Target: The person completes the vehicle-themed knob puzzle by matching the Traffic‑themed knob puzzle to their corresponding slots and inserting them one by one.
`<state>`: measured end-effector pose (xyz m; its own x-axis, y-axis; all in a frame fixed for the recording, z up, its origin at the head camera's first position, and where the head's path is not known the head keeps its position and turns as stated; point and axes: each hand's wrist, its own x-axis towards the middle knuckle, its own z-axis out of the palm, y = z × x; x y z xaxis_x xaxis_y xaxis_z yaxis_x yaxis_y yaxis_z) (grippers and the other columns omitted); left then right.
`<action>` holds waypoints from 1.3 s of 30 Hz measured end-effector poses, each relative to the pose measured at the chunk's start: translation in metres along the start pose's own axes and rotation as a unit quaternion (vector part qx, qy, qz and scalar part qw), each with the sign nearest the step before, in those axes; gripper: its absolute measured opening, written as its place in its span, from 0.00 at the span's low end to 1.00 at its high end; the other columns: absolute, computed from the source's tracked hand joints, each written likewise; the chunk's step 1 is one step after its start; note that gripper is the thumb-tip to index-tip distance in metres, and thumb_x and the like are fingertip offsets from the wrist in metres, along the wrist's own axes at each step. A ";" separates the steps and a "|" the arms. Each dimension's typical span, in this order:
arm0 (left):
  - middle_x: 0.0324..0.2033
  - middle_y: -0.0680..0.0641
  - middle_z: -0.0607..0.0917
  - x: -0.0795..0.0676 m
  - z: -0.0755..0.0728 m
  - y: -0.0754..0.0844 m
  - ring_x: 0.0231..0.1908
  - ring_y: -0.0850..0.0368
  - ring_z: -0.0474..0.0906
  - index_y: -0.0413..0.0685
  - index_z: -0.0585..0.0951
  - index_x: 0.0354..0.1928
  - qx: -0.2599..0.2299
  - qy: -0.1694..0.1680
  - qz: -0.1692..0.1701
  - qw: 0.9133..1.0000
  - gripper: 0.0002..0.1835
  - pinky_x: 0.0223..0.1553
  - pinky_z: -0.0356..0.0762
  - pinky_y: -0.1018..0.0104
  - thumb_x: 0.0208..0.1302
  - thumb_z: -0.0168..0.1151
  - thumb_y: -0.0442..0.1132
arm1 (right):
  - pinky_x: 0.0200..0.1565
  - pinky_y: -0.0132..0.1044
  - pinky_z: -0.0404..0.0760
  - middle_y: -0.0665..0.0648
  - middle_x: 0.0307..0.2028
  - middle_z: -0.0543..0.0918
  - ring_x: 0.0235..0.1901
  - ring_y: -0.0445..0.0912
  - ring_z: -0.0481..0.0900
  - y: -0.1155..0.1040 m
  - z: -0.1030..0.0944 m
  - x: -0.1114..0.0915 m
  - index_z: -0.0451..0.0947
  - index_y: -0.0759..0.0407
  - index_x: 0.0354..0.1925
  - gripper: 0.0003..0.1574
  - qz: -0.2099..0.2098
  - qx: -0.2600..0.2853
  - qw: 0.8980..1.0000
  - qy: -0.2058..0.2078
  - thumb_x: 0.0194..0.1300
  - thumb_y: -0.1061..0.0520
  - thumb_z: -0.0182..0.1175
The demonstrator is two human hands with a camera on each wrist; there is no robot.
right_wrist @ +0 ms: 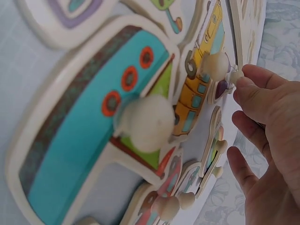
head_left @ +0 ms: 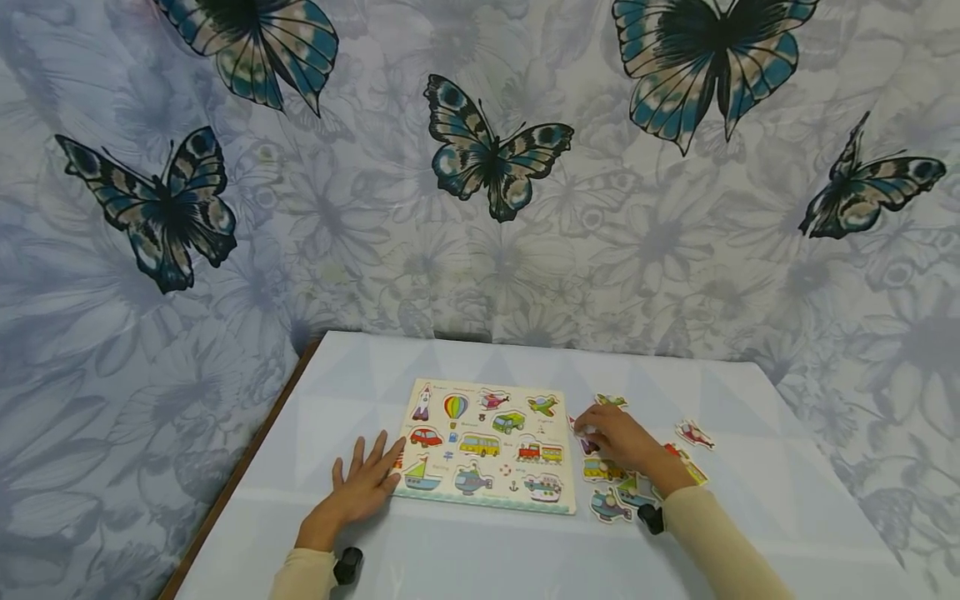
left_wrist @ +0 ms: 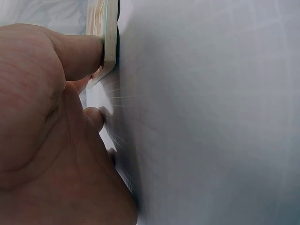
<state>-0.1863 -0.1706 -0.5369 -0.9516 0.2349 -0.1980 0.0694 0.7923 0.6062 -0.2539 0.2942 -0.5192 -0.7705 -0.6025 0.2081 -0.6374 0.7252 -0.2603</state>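
Note:
A puzzle board [head_left: 480,502] printed with vehicles lies flat on the white table. My left hand [head_left: 362,487] rests at its left edge with fingers spread; in the left wrist view the thumb [left_wrist: 84,54] touches the board's edge. Right of the board, my right hand [head_left: 618,433] pinches the small knob [right_wrist: 237,76] of a rocket puzzle piece [head_left: 590,447] between thumb and index finger. The hand partly covers this piece. Beside it lie a yellow bus piece [right_wrist: 199,79] and a sailboat piece [right_wrist: 79,140], both with round knobs.
More loose pieces lie right of the board: a submarine [head_left: 611,506], a helicopter [head_left: 696,434], a green plane [head_left: 611,400] and a red-yellow piece [head_left: 690,468] partly behind the right wrist. A wall with butterflies [head_left: 495,158] stands behind the table [head_left: 465,558].

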 end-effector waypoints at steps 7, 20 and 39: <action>0.79 0.37 0.44 0.000 -0.003 -0.002 0.76 0.29 0.24 0.56 0.56 0.79 0.004 -0.007 -0.005 1.000 0.32 0.66 0.18 0.25 0.77 0.50 0.45 | 0.50 0.46 0.82 0.50 0.45 0.83 0.47 0.49 0.81 -0.001 0.003 0.006 0.83 0.51 0.45 0.13 0.020 -0.013 1.000 -0.020 0.66 0.66 0.65; 0.79 0.38 0.42 0.003 -0.003 -0.003 0.76 0.29 0.22 0.57 0.55 0.79 -0.002 -0.021 -0.005 1.000 0.32 0.65 0.15 0.25 0.78 0.49 0.47 | 0.46 0.43 0.81 0.49 0.41 0.83 0.42 0.46 0.79 -0.004 0.000 0.009 0.83 0.50 0.43 0.11 0.019 -0.030 0.999 -0.019 0.65 0.65 0.66; 0.79 0.35 0.43 0.002 0.000 -0.003 0.76 0.30 0.21 0.56 0.56 0.78 -0.029 -0.019 0.008 0.999 0.34 0.64 0.11 0.26 0.76 0.49 0.53 | 0.46 0.42 0.84 0.49 0.40 0.82 0.43 0.46 0.81 -0.002 0.002 0.004 0.81 0.51 0.41 0.11 0.038 -0.044 0.998 -0.006 0.64 0.67 0.67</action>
<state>-0.1884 -0.1730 -0.5390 -0.9387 0.2682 -0.2164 0.0650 0.7544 0.6532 -0.2556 0.2899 -0.5200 -0.8165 -0.5490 0.1788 -0.5762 0.7949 -0.1902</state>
